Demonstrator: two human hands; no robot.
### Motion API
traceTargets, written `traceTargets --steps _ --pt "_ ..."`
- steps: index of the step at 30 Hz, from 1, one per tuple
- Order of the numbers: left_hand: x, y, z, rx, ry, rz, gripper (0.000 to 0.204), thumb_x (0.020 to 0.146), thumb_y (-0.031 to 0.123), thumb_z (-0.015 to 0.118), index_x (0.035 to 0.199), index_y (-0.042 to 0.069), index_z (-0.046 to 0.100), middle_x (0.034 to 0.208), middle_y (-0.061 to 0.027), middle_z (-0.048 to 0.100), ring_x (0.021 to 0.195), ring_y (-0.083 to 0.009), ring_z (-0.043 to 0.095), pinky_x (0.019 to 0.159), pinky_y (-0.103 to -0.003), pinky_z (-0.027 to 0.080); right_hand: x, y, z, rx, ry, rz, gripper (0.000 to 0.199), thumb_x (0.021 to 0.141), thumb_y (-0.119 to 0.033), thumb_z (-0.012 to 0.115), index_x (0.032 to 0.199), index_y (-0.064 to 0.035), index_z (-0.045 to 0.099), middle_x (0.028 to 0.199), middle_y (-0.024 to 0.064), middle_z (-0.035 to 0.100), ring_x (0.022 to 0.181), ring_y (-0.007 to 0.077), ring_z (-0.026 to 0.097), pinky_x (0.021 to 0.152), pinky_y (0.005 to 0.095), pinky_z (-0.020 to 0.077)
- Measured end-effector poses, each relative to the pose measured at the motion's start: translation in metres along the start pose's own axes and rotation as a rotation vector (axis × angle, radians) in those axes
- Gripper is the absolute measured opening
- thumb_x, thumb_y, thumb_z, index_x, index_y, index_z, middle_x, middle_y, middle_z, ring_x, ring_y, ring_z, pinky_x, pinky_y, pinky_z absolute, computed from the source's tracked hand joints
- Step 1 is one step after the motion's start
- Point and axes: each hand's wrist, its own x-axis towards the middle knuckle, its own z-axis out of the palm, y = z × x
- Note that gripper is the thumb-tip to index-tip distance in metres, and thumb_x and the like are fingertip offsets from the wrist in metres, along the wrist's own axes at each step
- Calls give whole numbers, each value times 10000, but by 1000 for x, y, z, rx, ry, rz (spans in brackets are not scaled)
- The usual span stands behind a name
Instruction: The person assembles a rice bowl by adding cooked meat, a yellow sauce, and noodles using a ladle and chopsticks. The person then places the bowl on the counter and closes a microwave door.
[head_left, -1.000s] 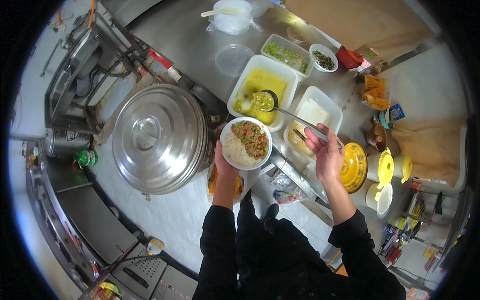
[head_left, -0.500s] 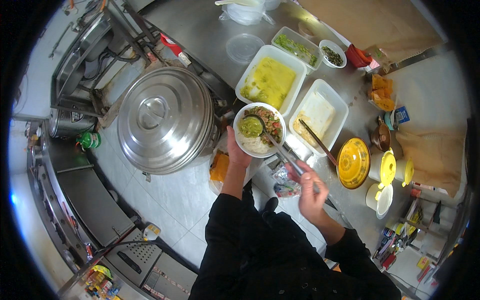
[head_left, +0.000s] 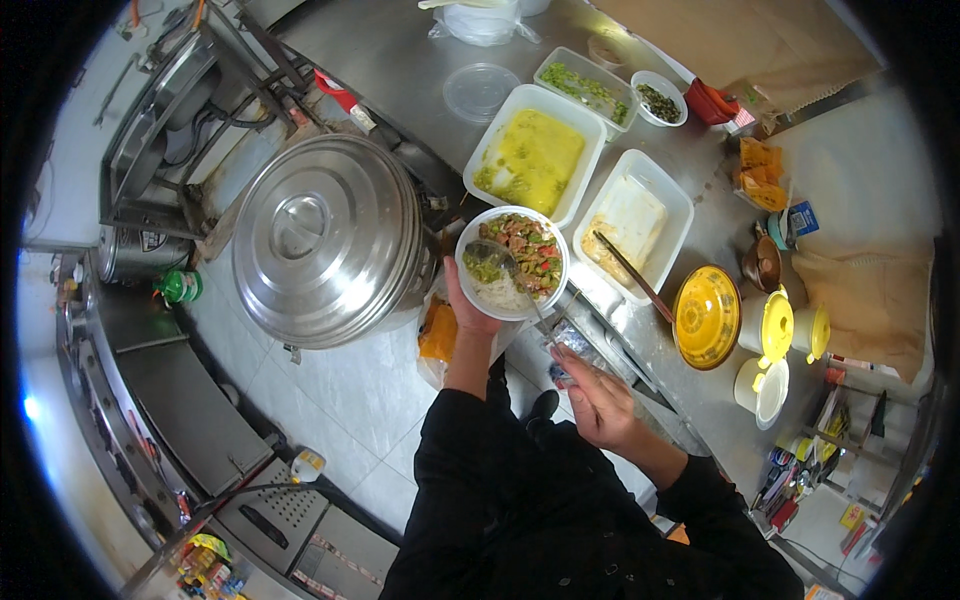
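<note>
In my left hand (head_left: 470, 305) rests a white round bowl (head_left: 463, 262), held from its near left side and underneath. White rice, a chopped meat and vegetable topping and a patch of green sauce fill it. My right hand (head_left: 597, 405) is closed on the handle of a metal ladle (head_left: 520, 275), whose scoop lies over the bowl's contents. Beyond the bowl stands a white tub of yellow-green sauce (head_left: 530, 155). Right of the bowl, a nearly emptied white tub (head_left: 668, 215) has a dark brown stick-like handle (head_left: 635, 268) leaning in it.
A large lidded steel pot (head_left: 320, 240) stands to the left. Along the steel counter are a tub of chopped greens (head_left: 585, 88), a small white bowl of dark green bits (head_left: 658, 103), a yellow patterned lid (head_left: 707, 318) and yellow-lidded containers (head_left: 775, 328). A clear round lid (head_left: 480, 92) lies at the back.
The ladle's scoop has tipped over in the bowl, and its green sauce now lies on the rice. My right hand has moved down and left; the bowl has shifted slightly left.
</note>
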Motion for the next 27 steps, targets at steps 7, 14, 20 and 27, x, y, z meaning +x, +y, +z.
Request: traceTargets --steps 7,14,20,27 --pt "6 11 -26 25 -23 -5 789 1015 680 321 1516 78 422 1523 -127 474 1376 -326 474 1154 -480 386 19 21 -9 401 390 239 397 1086 -92 385 1383 162 454 1287 282 635 1204 316 639 1028 403 524" --pt "7 21 -32 59 -9 -18 874 982 743 278 1534 77 399 1545 -148 441 1388 -362 448 1157 -512 372 85 126 -15 146 331 485 382 1074 -193 512 1369 44 561 1235 208 694 1144 274 674 997 371 528" --pt "8 28 -42 43 47 -40 795 1006 668 293 1533 84 404 1538 -145 452 1387 -349 453 1158 -508 370 102 161 10 -305 122 178 349 1005 -142 608 1312 25 601 1201 247 689 1068 392 693 934 439 566" --pt "8 33 -50 35 36 -43 740 1011 623 344 1500 78 447 1506 -142 485 1367 -343 479 1149 -498 389 96 132 3 -280 36 124 310 983 -101 608 1250 57 615 1159 271 689 984 389 716 826 428 610"
